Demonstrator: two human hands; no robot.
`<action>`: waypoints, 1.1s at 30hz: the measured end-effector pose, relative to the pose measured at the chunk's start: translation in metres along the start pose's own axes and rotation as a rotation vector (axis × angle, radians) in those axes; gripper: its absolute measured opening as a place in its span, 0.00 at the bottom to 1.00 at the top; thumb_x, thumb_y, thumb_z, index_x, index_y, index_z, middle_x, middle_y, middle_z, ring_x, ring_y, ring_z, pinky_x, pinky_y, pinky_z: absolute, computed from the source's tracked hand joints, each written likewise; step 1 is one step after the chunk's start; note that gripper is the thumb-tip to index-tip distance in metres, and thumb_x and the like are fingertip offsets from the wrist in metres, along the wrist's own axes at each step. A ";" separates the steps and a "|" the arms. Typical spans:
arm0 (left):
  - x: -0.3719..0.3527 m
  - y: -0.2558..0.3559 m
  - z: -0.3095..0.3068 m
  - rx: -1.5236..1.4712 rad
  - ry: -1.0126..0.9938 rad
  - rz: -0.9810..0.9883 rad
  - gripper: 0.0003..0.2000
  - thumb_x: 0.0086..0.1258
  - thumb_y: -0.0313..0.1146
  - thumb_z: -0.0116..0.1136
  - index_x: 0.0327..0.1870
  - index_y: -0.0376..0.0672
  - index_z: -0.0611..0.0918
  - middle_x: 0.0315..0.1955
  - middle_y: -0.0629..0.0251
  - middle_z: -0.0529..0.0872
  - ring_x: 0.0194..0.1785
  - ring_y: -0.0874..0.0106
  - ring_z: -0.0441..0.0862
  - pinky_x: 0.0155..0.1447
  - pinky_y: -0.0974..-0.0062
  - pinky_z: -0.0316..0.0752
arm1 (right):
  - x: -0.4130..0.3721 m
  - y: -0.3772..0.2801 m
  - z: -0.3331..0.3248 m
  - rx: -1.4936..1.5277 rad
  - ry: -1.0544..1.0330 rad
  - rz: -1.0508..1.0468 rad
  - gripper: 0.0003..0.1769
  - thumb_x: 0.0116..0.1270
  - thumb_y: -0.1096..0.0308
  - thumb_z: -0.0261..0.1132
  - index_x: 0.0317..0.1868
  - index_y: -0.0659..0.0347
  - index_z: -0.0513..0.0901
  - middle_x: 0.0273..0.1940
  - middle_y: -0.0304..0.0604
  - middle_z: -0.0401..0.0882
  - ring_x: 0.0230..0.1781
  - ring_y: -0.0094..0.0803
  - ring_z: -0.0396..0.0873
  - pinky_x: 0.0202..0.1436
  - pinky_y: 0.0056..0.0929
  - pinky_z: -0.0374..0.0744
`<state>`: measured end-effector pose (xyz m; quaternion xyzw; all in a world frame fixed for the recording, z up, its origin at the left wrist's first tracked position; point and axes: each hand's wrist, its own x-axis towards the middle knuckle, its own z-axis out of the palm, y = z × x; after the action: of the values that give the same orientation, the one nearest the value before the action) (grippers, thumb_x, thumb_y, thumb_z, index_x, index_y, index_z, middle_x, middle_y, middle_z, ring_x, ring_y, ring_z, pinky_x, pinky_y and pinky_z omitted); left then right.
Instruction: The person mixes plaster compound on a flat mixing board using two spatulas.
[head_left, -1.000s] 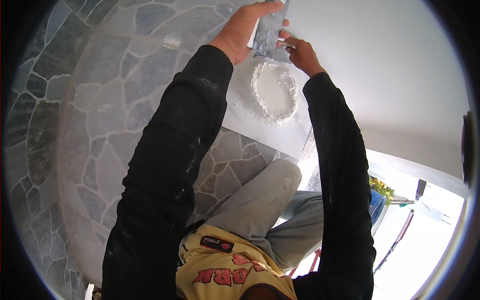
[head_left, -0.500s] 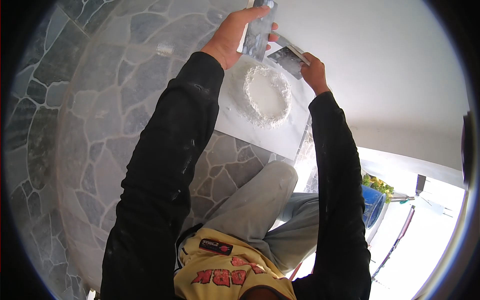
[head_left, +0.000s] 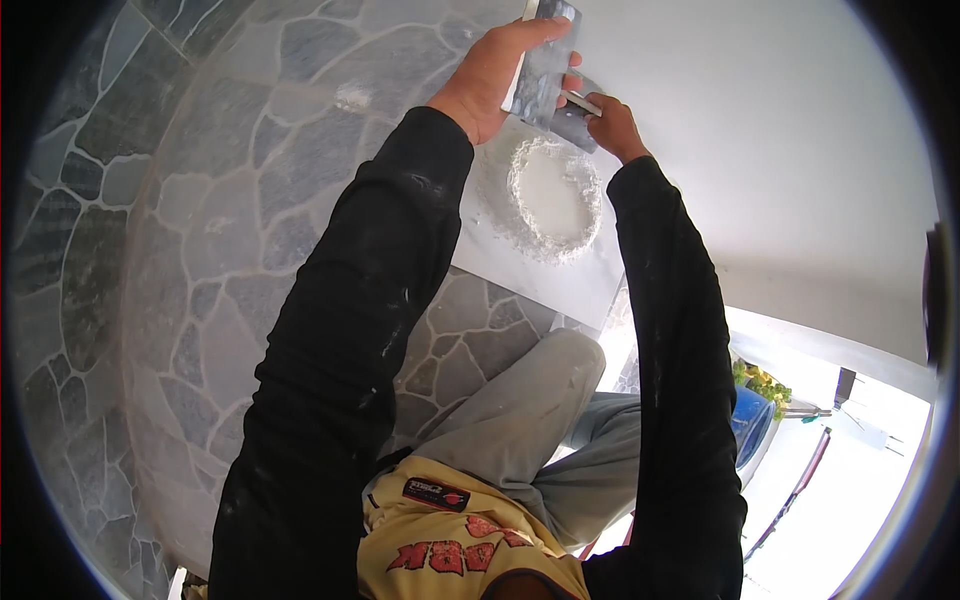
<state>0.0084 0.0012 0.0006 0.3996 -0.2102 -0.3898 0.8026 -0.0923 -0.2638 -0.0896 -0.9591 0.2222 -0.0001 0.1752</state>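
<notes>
The wide metal blade [head_left: 543,62] stands on edge in the left hand [head_left: 495,75], which grips it along one long side, thumb across the face. Touching its lower corner is a smaller putty knife [head_left: 574,120], clenched by its handle in the right hand [head_left: 613,128]. Both tools look thin, stiff and light. Their smeared faces are probably slick and their edges sharp, so the handle or the spine is the safe place to hold them.

Just beside the two blades is a rough plaster ring [head_left: 552,243], stuck to the white panel [head_left: 560,285] near the edge where it meets the stone cladding [head_left: 250,200]. The ring looks soft and crumbly, easily dented or knocked loose.

Both sleeves are black and flecked with white. The yellow shirt [head_left: 450,540] carries big red letters, seen upside down; only something like "ORK" can be made out. The small black patch [head_left: 434,491] above them is too small to read.
</notes>
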 end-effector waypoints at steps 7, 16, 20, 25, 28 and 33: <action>-0.001 0.008 0.004 -0.241 -0.024 -0.109 0.14 0.72 0.41 0.60 0.49 0.40 0.83 0.37 0.64 0.86 0.40 0.71 0.87 0.44 0.75 0.82 | -0.064 -0.023 -0.042 -0.081 0.093 -0.053 0.18 0.63 0.72 0.65 0.54 0.59 0.85 0.45 0.60 0.87 0.51 0.58 0.84 0.57 0.46 0.80; -0.002 0.010 0.006 0.032 -0.011 -0.042 0.26 0.73 0.51 0.59 0.62 0.41 0.80 0.49 0.55 0.88 0.51 0.61 0.88 0.55 0.65 0.84 | -0.097 0.088 -0.026 0.062 0.116 0.468 0.18 0.56 0.67 0.61 0.45 0.61 0.88 0.38 0.60 0.87 0.44 0.56 0.86 0.50 0.45 0.81; -0.002 0.007 0.005 0.039 -0.022 -0.039 0.26 0.72 0.49 0.59 0.63 0.40 0.79 0.51 0.55 0.88 0.52 0.61 0.88 0.56 0.64 0.83 | -0.106 0.096 -0.010 0.155 0.158 0.506 0.18 0.56 0.67 0.61 0.44 0.61 0.88 0.38 0.60 0.87 0.44 0.57 0.86 0.50 0.45 0.80; 0.002 -0.003 0.001 0.135 -0.014 -0.021 0.24 0.70 0.43 0.61 0.63 0.39 0.79 0.51 0.56 0.88 0.53 0.62 0.87 0.58 0.65 0.82 | -0.111 0.062 -0.017 0.120 0.157 0.422 0.18 0.56 0.68 0.61 0.46 0.62 0.88 0.39 0.60 0.87 0.45 0.57 0.86 0.51 0.45 0.80; 0.005 -0.019 -0.002 0.399 -0.028 0.089 0.23 0.68 0.39 0.62 0.61 0.39 0.80 0.50 0.57 0.88 0.51 0.62 0.87 0.58 0.65 0.80 | -0.124 0.034 -0.040 0.114 0.179 0.343 0.18 0.57 0.68 0.63 0.48 0.62 0.88 0.40 0.60 0.88 0.45 0.56 0.86 0.51 0.44 0.81; -0.006 -0.023 0.012 1.139 -0.100 0.226 0.17 0.68 0.36 0.66 0.53 0.35 0.85 0.41 0.52 0.89 0.46 0.58 0.85 0.54 0.65 0.77 | -0.154 -0.021 -0.080 0.183 0.195 0.261 0.16 0.64 0.71 0.67 0.52 0.64 0.86 0.41 0.54 0.89 0.40 0.41 0.88 0.49 0.35 0.81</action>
<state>-0.0136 -0.0085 -0.0109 0.7245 -0.4657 -0.1454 0.4868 -0.2281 -0.2074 0.0042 -0.8977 0.3596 -0.0908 0.2380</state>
